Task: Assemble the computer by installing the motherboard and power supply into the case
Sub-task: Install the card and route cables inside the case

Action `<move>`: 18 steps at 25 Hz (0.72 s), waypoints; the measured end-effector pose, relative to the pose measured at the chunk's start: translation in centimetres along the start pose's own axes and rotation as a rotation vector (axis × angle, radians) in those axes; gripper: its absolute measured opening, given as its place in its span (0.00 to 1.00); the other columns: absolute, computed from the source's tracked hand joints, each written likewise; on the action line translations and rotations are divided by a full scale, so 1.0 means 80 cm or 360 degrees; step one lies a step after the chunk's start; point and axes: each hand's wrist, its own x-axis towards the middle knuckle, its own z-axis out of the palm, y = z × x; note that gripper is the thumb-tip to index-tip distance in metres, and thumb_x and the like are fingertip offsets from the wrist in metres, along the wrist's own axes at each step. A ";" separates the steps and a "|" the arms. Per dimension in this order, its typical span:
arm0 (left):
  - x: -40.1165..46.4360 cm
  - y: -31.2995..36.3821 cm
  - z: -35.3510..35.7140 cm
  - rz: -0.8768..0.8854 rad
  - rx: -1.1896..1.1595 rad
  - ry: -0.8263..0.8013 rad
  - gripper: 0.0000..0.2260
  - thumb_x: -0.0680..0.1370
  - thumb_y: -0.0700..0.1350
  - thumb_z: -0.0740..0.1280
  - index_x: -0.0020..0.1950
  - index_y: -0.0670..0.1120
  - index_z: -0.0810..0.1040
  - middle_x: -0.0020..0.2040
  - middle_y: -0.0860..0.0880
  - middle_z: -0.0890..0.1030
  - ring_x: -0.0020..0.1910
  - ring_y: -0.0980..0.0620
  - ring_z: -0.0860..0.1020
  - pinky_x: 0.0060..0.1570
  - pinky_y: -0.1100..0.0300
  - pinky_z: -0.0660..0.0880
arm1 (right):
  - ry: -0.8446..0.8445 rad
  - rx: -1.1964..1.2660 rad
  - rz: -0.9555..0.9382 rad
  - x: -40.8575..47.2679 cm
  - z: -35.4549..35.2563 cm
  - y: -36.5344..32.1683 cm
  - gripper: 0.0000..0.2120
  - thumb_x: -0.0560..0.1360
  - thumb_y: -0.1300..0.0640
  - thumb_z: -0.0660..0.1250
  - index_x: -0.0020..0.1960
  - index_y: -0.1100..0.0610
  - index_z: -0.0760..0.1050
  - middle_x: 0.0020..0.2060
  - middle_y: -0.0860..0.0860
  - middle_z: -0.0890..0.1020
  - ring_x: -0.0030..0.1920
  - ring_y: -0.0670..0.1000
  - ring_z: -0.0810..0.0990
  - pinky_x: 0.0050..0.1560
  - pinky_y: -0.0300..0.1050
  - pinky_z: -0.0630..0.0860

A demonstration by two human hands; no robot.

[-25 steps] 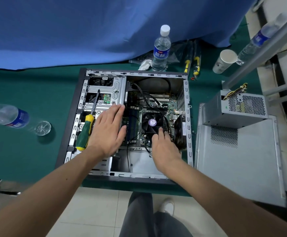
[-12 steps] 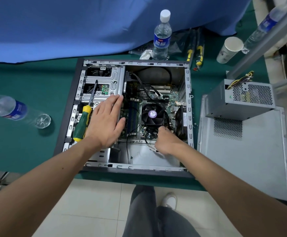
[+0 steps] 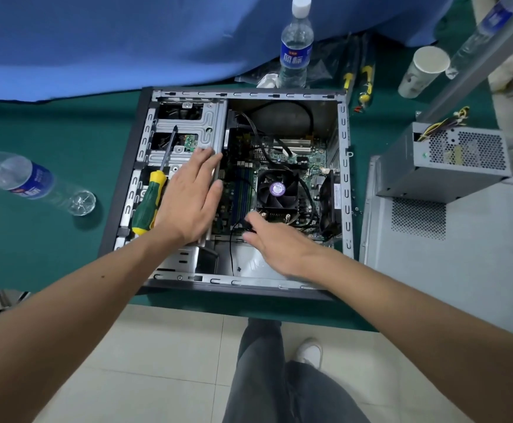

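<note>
In front of you a table covered in dark green cloth [image 3: 50, 132] carries an open grey metal computer case [image 3: 345, 184] lying on its side. Just to its right lies a flat grey metal side panel [image 3: 450, 270], with a boxy grey power supply [image 3: 450, 160] resting on its far end. A clear plastic water bottle [image 3: 20, 178] lies toppled at your left. Another bottle with a white cap [image 3: 296, 47] stands upright behind the case, near a white paper cup [image 3: 423, 71] and black-and-yellow tools [image 3: 359, 77].
</note>
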 end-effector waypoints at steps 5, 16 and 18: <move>-0.003 -0.002 0.003 0.0007 0.0054 0.0013 0.26 0.84 0.52 0.46 0.80 0.43 0.55 0.80 0.46 0.57 0.80 0.50 0.52 0.77 0.48 0.52 | 0.0070 -0.0648 -0.0259 0.053 0.013 0.007 0.11 0.85 0.52 0.51 0.58 0.57 0.68 0.50 0.57 0.74 0.53 0.60 0.75 0.52 0.54 0.73; -0.005 -0.008 0.010 0.0025 0.0150 0.0073 0.25 0.84 0.52 0.47 0.80 0.44 0.57 0.79 0.47 0.59 0.79 0.51 0.54 0.76 0.52 0.53 | -0.0089 -0.0968 -0.0543 0.107 0.059 -0.010 0.17 0.79 0.62 0.56 0.67 0.60 0.71 0.64 0.58 0.75 0.61 0.60 0.76 0.50 0.50 0.72; -0.006 -0.007 0.012 0.0018 0.0146 0.0078 0.25 0.84 0.51 0.48 0.80 0.43 0.58 0.79 0.47 0.59 0.79 0.51 0.54 0.76 0.52 0.53 | -0.0070 -0.0917 -0.0530 0.106 0.056 -0.007 0.15 0.78 0.64 0.57 0.64 0.60 0.72 0.60 0.59 0.78 0.57 0.61 0.77 0.47 0.49 0.73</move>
